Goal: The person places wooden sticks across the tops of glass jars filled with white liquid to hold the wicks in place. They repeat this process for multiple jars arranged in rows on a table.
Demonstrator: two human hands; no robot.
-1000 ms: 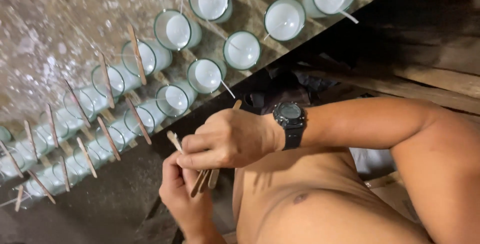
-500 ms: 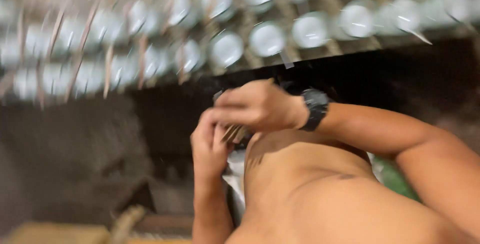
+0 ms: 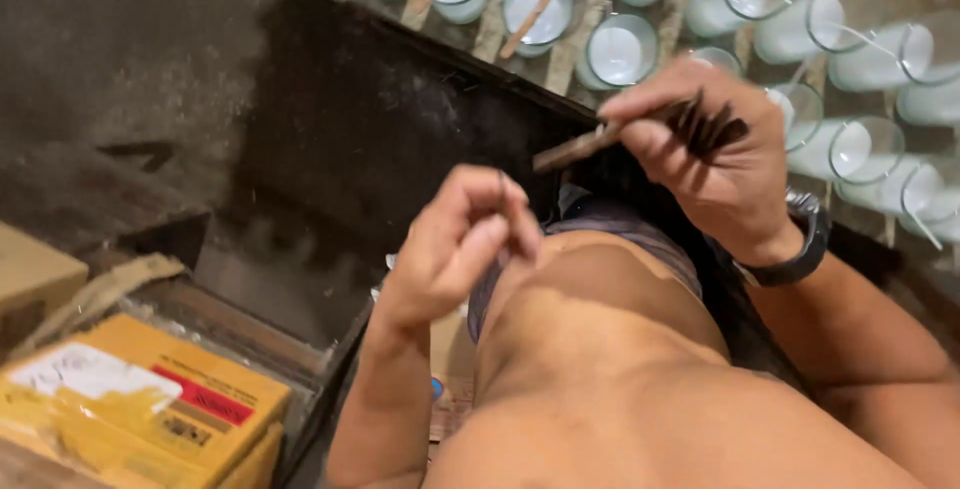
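Right hand (image 3: pixel 715 164): raised before the table (image 3: pixel 500 39), wrist bent, black wristwatch (image 3: pixel 800 249) on it; grip pressed shut on a bundle of thin wooden sticks (image 3: pixel 640 129), one end jutting left, dark ends fanned above the knuckles; left hand (image 3: pixel 455 249): lifted in front of the bare torso, forearm upright, thumb and forefinger pinched together on something thin, too small to tell; against half a second ago: hands were touching at the bundle, now apart, the left lower; glass cups (image 3: pixel 615 49): rows on the table, filled with white wax, several with a stick laid across the rim; yellow cardboard boxes (image 3: pixel 140 399): lower left, stacked
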